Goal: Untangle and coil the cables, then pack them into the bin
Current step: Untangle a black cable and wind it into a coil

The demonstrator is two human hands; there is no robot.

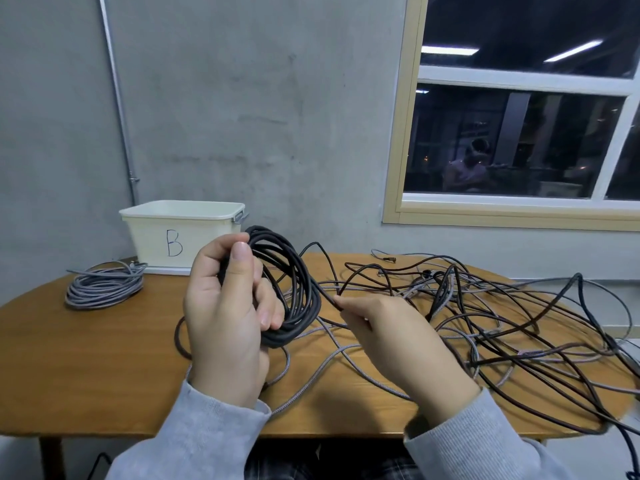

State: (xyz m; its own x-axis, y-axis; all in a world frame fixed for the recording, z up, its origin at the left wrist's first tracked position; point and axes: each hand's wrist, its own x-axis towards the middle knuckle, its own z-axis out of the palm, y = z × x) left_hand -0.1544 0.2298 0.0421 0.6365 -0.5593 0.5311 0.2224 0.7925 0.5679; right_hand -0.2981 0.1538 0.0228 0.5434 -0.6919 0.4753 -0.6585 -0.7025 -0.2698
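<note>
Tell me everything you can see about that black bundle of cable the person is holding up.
The black coil is a dark, matte, round cable wound into many stacked loops, forming a ring held upright above the wooden table. The left hand grips its near side, thumb on top, fingers curled through the ring. One strand leaves the coil toward the right hand, which pinches it, and runs on into the loose tangle on the table. The coil looks unfinished; no plug is visible on it.

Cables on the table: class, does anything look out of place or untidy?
Yes. A tangle of dark and grey cables sprawls over the table's right half, some strands trailing off its edge. The coiled grey cable beside the bin lies neat.
</note>
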